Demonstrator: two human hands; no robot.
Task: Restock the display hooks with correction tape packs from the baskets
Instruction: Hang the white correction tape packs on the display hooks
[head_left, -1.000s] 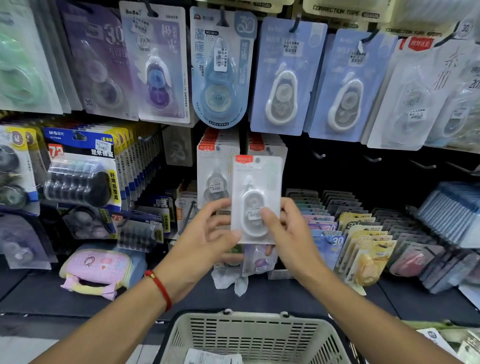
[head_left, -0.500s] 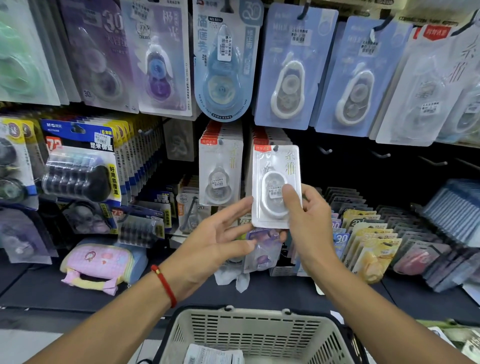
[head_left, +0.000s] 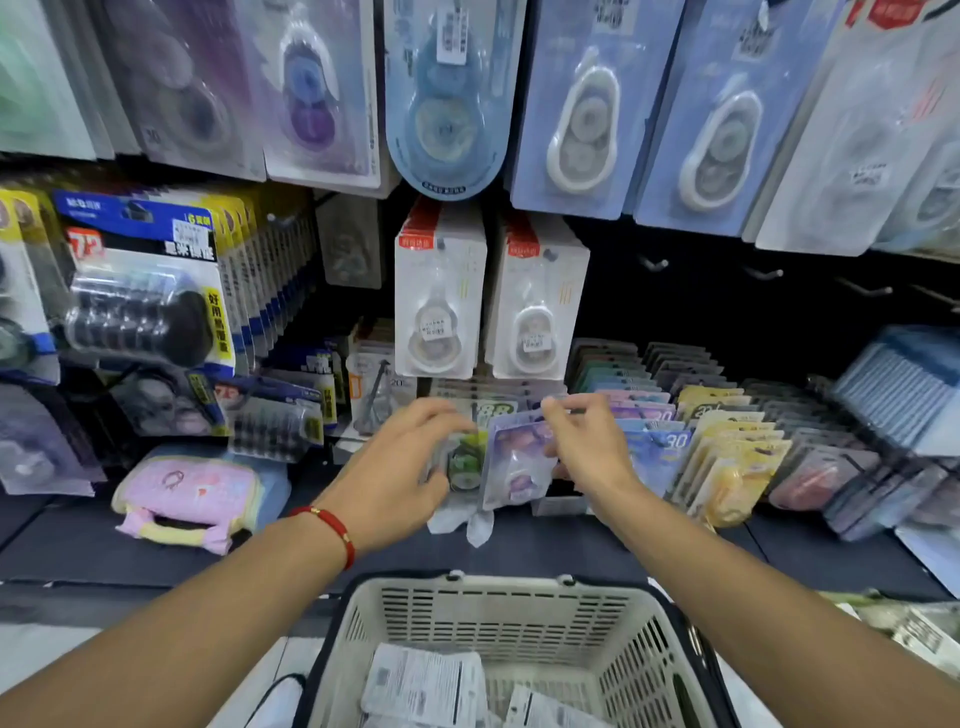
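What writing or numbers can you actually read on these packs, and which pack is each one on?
"72": red tag on the black multi-roll pack at left.
"30": blue pack beside the right hand.
"30": lower corner of the purple hanging pack, faint.
"20": small pack under the white hanging packs.
All other print, including Chinese characters and price stickers, is too blurred.

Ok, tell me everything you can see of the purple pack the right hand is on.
The purple pack is a flat carded pack with a lilac printed backing and a clear plastic blister, through which a rounded purple-and-white dispenser shows, blurred. It stands upright, tilted slightly, at the front of a row of packs on the low shelf, right beside a green pack. The right hand pinches its top right corner; the left hand is on the green pack next to it. Its print is unreadable.
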